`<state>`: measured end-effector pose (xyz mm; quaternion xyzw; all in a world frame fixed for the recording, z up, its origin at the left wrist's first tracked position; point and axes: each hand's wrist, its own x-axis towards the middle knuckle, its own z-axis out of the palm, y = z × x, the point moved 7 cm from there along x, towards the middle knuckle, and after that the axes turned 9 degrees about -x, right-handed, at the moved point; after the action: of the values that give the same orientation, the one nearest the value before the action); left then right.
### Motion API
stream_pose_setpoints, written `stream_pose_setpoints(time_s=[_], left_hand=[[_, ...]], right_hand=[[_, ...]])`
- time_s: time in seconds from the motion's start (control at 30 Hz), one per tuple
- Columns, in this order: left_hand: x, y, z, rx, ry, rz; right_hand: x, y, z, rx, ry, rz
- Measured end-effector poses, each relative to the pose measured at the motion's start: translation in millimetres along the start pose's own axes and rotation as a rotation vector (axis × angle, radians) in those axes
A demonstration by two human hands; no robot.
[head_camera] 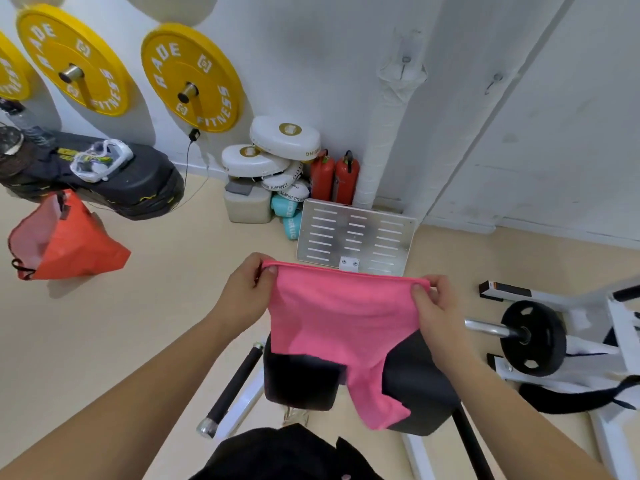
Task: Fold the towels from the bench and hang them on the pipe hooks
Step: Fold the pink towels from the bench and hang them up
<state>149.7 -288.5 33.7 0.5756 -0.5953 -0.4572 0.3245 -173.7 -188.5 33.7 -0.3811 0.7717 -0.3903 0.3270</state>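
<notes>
Both arms reach forward, apart; left grip (247,292) and right grip (438,306) each pinch a towel (339,313) corner, thumbs nearside.

White wall (311,46) carrying yellow plates (192,77) on pegs; beige floor (138,306). At the wall's foot: white pads (284,136), two red extinguishers (334,176), a slotted metal plate (356,233). Left, an orange bag (69,244); right, a white frame (623,327) with a black disc (533,337).
</notes>
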Motion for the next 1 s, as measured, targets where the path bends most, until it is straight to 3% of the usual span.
stream_pose_setpoints(time_s=[0.2, 0.33, 0.6, 1.0], left_hand=[[-18, 17, -12, -0.023, 0.031, 0.068], [-43, -22, -7, 0.088, -0.051, 0.009], [-99, -126, -1, 0.221, -0.186, -0.222], [-3, -163, 23, 0.290, -0.216, -0.302]], right_hand=[[-17, -9, -10, 0.089, -0.002, -0.048], [-43, 29, 6, 0.056, -0.193, -0.007], [-78, 135, 52, -0.273, -0.518, 0.245], [0, 135, 94, -0.386, -0.384, 0.309]])
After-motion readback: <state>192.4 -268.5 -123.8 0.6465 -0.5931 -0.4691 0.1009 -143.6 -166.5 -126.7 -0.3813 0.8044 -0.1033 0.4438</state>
